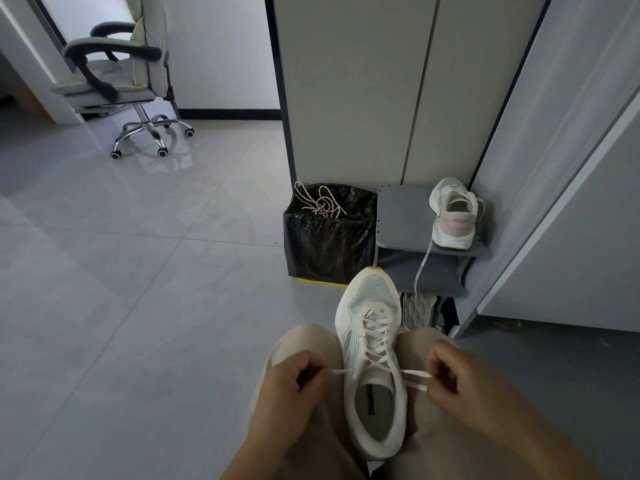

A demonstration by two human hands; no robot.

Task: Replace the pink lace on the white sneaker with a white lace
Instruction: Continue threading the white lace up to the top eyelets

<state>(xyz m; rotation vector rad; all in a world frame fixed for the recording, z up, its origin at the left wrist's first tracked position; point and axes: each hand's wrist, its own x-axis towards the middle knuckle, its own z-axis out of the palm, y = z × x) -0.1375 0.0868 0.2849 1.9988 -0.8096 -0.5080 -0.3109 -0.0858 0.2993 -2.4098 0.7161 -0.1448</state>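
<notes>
— Where is the sneaker lying?
— It is sitting between the knees, toe pointing away, with the white lace crossing up its middle.
— And the hands?
— The left hand is pinching the lace end left of the sneaker, and the right hand is pinching the end on its right. They look equally near. The pink lace is lying in the bin beyond the toe.

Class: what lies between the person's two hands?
Head view: the white mesh sneaker, with its flat white lace stretched to the left hand and right hand.
</notes>
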